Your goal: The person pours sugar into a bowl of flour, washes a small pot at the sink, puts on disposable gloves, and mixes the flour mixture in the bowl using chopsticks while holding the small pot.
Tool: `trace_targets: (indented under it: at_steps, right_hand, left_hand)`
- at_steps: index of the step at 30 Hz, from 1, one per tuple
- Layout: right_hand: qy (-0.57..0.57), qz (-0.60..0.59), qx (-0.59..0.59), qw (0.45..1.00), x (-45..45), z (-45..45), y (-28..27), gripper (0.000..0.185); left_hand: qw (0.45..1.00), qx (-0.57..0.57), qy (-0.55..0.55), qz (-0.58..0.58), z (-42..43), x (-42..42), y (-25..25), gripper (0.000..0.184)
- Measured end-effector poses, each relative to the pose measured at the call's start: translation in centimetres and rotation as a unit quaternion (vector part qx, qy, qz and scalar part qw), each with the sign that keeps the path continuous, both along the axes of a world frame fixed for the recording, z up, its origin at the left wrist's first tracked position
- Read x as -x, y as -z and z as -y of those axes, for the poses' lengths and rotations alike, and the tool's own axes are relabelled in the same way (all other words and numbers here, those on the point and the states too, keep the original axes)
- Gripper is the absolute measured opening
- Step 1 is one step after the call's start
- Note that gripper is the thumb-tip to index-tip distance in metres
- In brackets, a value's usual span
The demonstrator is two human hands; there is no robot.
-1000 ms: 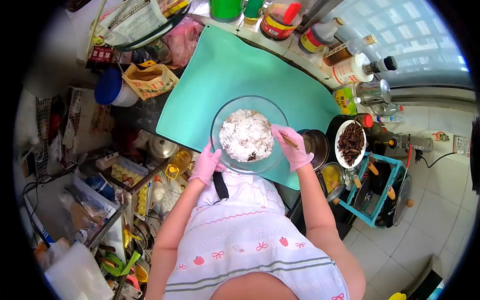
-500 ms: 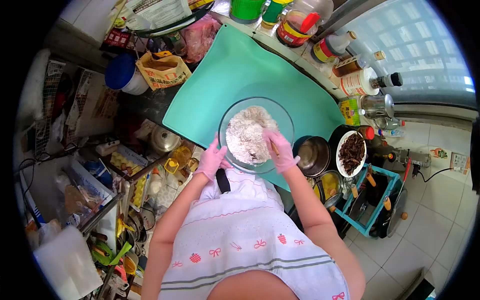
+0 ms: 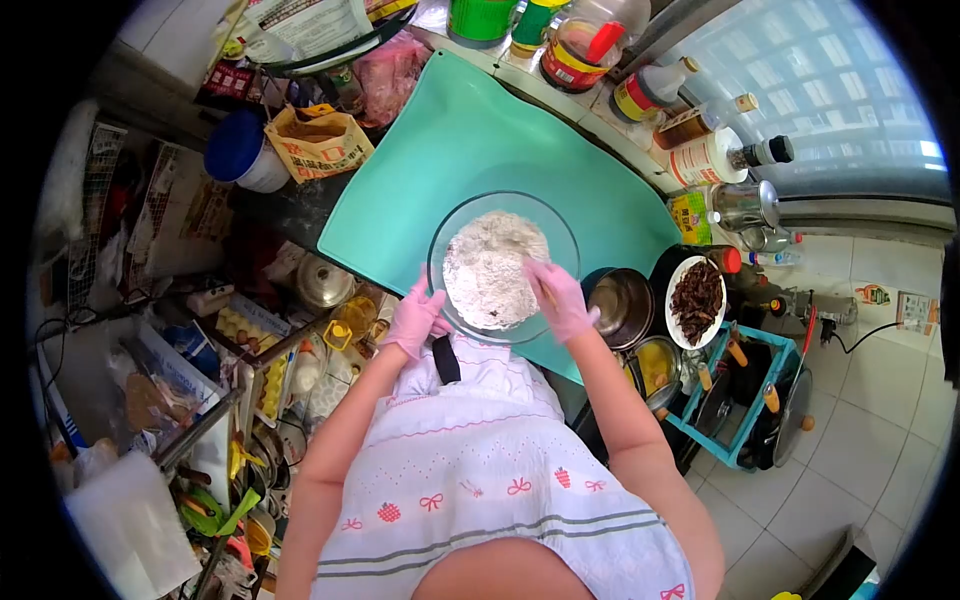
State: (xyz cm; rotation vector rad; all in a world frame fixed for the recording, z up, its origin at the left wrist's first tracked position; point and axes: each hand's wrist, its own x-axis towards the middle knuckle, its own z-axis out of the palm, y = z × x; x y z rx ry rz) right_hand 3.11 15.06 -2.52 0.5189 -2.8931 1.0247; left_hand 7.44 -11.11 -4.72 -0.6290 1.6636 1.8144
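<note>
A clear glass bowl (image 3: 568, 240) of white flour (image 3: 490, 265) rests on the front part of a green mat (image 3: 400, 190). My left hand (image 3: 417, 318), in a pink see-through glove, grips the bowl's lower left rim. Also gloved in pink, my right hand (image 3: 560, 302) reaches over the right rim. Its fingers are closed around a thin wooden stick (image 3: 548, 293), like a chopstick. The stick's lower end is hard to make out against the flour.
Right of the bowl stand a metal pot (image 3: 620, 308) and a white plate of dark brown strips (image 3: 697, 302). A blue rack (image 3: 735, 450) holds pans. Sauce bottles (image 3: 700, 122) line the windowsill. A paper bag (image 3: 318, 140) and blue-lidded tub (image 3: 236, 150) sit left of the mat.
The view has shifted slightly. The flour's surface has changed shape, looking more spread in the bowl. Both hands keep nearly the same places at the bowl.
</note>
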Motion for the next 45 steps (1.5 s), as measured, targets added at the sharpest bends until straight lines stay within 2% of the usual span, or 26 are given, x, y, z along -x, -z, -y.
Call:
trace_targets:
  at_steps: [3, 4, 6, 9, 11, 13, 15, 18, 21, 24, 27, 30, 33, 36, 39, 42, 43, 45]
  right_hand:
    - [-0.059, 0.123, -0.129, 0.982, -5.3, -1.0, 1.3, 0.026]
    - [-0.119, 0.048, -0.051, 0.990, -6.1, 0.2, 0.6, 0.029]
    - [-0.134, 0.069, 0.031, 0.988, -6.3, 3.4, -0.4, 0.034]
    - [-0.148, 0.033, -0.040, 0.988, -2.4, 4.5, 3.3, 0.035]
    - [-0.064, 0.076, 0.098, 0.990, 0.3, 2.5, 6.3, 0.034]
    - [-0.021, 0.061, 0.098, 0.993, 0.3, 0.8, 4.9, 0.034]
    - [-0.028, -0.015, -0.045, 0.998, -2.3, -0.7, 1.6, 0.035]
    - [-0.073, 0.116, -0.062, 0.989, -7.0, 0.1, 0.8, 0.035]
    - [-0.116, 0.077, 0.086, 0.987, -5.8, 4.1, 0.5, 0.034]
    - [-0.106, -0.010, 0.044, 0.993, -1.6, 4.2, 5.1, 0.033]
    - [-0.025, -0.011, 0.018, 0.999, -0.5, 1.5, 2.5, 0.035]
    - [-0.016, 0.075, -0.086, 0.993, -4.7, 0.2, 0.8, 0.031]
    - [-0.077, 0.123, -0.024, 0.989, -6.1, 2.5, -0.1, 0.031]
    - [-0.108, 0.047, 0.082, 0.990, -3.2, 4.5, 2.9, 0.027]
    - [-0.063, -0.032, 0.112, 0.991, 0.9, 3.1, 3.8, 0.022]
    - [0.013, 0.032, -0.062, 0.997, -1.4, 1.1, 1.6, 0.020]
    - [0.009, 0.047, -0.077, 0.996, -3.0, 1.0, 1.0, 0.017]
    - [-0.027, 0.055, 0.039, 0.997, -5.3, 1.6, 1.0, 0.018]
  left_hand:
    - [1.000, 0.004, -0.002, -0.004, -0.1, -0.1, 0.7, 0.066]
    - [1.000, 0.004, -0.001, -0.006, -0.1, -0.2, 0.9, 0.066]
    - [1.000, 0.006, 0.003, -0.010, 0.0, -0.3, 1.1, 0.065]
    - [1.000, 0.013, 0.004, -0.020, -0.2, -0.2, 0.8, 0.065]
    - [0.999, 0.018, 0.003, -0.028, -0.3, -0.3, 0.4, 0.066]
    - [1.000, 0.003, -0.009, -0.020, -0.4, -0.3, 0.2, 0.066]
    - [1.000, 0.005, -0.010, -0.019, -0.4, -0.2, 0.4, 0.067]
    - [1.000, 0.013, -0.003, -0.022, -0.3, -0.4, 1.2, 0.066]
    - [1.000, 0.000, -0.003, -0.018, -0.2, -0.4, 1.3, 0.066]
    - [1.000, 0.020, -0.001, -0.012, -0.3, -0.1, 0.5, 0.066]
    - [0.999, 0.026, -0.003, -0.021, -0.4, -0.3, 0.4, 0.065]
    - [0.999, 0.026, -0.009, -0.029, -0.5, -0.3, 0.2, 0.064]
    - [1.000, 0.013, -0.010, -0.016, -0.5, -0.2, 0.2, 0.064]
    - [1.000, 0.019, -0.021, -0.009, -0.6, -0.1, 0.2, 0.064]
    - [0.999, 0.034, -0.015, -0.028, -0.5, -0.4, 0.6, 0.064]
    - [0.999, 0.033, -0.016, -0.019, -0.7, -0.2, 0.3, 0.064]
    - [0.999, 0.035, -0.018, -0.023, -0.6, -0.2, 0.4, 0.064]
    - [0.999, 0.037, -0.022, -0.030, -0.7, -0.4, 0.9, 0.064]
